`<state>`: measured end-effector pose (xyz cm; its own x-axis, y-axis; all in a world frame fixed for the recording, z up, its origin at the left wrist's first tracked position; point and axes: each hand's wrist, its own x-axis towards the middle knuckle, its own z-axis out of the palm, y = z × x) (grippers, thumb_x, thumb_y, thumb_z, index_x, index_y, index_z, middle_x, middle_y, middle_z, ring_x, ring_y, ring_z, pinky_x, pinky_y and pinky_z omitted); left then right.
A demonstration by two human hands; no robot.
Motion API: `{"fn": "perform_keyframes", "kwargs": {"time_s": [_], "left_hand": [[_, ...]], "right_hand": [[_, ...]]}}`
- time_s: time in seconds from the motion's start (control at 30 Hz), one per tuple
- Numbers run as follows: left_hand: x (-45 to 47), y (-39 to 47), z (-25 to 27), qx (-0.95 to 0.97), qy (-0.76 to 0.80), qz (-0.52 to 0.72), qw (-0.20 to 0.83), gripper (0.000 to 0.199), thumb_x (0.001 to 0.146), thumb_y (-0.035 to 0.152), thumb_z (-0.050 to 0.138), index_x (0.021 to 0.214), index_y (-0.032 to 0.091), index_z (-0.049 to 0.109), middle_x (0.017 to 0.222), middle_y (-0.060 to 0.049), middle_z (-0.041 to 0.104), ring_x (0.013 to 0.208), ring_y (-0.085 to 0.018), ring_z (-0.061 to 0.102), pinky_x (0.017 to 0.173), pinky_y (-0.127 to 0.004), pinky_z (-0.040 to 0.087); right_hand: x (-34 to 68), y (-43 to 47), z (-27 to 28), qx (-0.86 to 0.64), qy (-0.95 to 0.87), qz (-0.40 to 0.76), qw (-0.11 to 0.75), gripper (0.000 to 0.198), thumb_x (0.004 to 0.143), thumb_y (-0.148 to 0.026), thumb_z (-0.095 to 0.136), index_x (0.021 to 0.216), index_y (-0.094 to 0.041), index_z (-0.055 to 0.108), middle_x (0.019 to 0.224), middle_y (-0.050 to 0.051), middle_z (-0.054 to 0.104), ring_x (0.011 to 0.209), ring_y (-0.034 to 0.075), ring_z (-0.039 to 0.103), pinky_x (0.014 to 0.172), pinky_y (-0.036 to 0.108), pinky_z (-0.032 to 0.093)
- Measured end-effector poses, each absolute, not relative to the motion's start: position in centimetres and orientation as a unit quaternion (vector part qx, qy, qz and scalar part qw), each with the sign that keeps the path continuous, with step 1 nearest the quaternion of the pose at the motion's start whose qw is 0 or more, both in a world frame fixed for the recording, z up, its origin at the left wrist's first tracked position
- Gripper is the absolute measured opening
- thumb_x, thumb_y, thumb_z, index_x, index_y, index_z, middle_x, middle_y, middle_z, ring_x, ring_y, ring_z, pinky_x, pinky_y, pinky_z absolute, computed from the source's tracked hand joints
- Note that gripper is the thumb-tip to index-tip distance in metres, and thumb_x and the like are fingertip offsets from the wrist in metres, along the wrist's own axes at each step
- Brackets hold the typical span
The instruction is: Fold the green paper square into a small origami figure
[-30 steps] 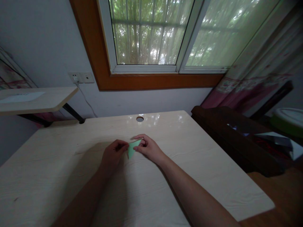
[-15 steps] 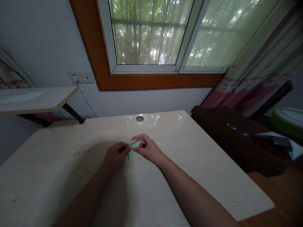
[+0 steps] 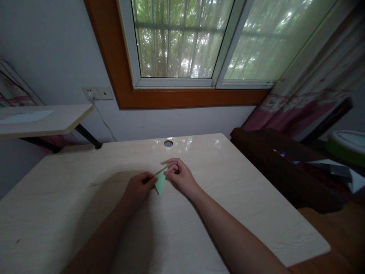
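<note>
A small piece of light green folded paper [image 3: 161,182] is held just above the pale wooden desk [image 3: 222,228], its pointed end hanging down toward me. My left hand [image 3: 142,184] pinches the paper's left edge between thumb and fingers. At the upper right corner, the thumb and index finger of my right hand [image 3: 181,175] are closed on the paper, with the other fingers curled or stretched beyond it. Both hands partly cover the paper, so its folds are hard to make out.
A raised shelf [image 3: 57,114] on black legs stands at the desk's back left. Near the back edge is a round cable hole [image 3: 168,144]. Dark wooden furniture [image 3: 270,160] with items on it is to the right. A window [image 3: 182,45] lies ahead.
My right hand has shifted slightly up and to the right along the paper's upper edge. The paper has turned a little, its lower tip swinging right. My left hand stays nearly in place.
</note>
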<state>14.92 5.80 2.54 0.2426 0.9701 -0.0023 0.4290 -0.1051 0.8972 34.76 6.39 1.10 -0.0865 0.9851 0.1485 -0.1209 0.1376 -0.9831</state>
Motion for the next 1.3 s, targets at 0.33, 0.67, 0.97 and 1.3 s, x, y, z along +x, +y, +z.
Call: {"fn": "perform_keyframes", "kwargs": {"time_s": [0.33, 0.67, 0.97, 1.3], "left_hand": [[14.7, 6.0, 2.2, 0.646, 0.525, 0.354, 0.426, 0.03, 0.08, 0.045, 0.061, 0.08, 0.017, 0.071, 0.073, -0.004, 0.071, 0.066, -0.018, 0.064, 0.064, -0.027, 0.05], [14.8, 5.9, 2.4, 0.656, 0.513, 0.334, 0.441, 0.029, 0.08, 0.044, 0.061, 0.078, 0.017, 0.071, 0.07, -0.003, 0.07, 0.066, -0.018, 0.063, 0.063, -0.026, 0.049], [14.8, 5.7, 2.7, 0.653, 0.509, 0.332, 0.452, 0.025, 0.081, 0.04, 0.062, 0.077, 0.017, 0.07, 0.069, -0.002, 0.068, 0.066, -0.017, 0.062, 0.063, -0.025, 0.048], [14.8, 6.0, 2.4, 0.62, 0.517, 0.377, 0.455, 0.026, 0.08, 0.042, 0.064, 0.079, 0.017, 0.07, 0.068, -0.002, 0.068, 0.066, -0.017, 0.062, 0.064, -0.025, 0.048]], "right_hand": [[34.8, 7.0, 0.9, -0.415, -0.492, 0.503, 0.577, 0.032, 0.076, -0.031, 0.068, 0.104, -0.021, 0.058, 0.076, 0.0, 0.065, 0.061, 0.012, 0.055, 0.059, 0.025, 0.045], [35.0, 6.4, 1.4, -0.484, -0.565, 0.459, 0.486, 0.022, 0.077, -0.038, 0.069, 0.076, -0.016, 0.07, 0.067, 0.0, 0.062, 0.061, 0.012, 0.051, 0.06, 0.025, 0.04], [35.2, 6.5, 1.7, -0.468, -0.503, 0.484, 0.543, 0.014, 0.076, -0.029, 0.068, 0.076, -0.016, 0.071, 0.066, 0.001, 0.063, 0.06, 0.013, 0.052, 0.059, 0.025, 0.041], [34.9, 6.2, 1.8, -0.464, -0.609, 0.443, 0.466, 0.022, 0.084, -0.035, 0.062, 0.076, -0.016, 0.07, 0.075, 0.003, 0.067, 0.067, 0.014, 0.056, 0.064, 0.024, 0.042]]}}
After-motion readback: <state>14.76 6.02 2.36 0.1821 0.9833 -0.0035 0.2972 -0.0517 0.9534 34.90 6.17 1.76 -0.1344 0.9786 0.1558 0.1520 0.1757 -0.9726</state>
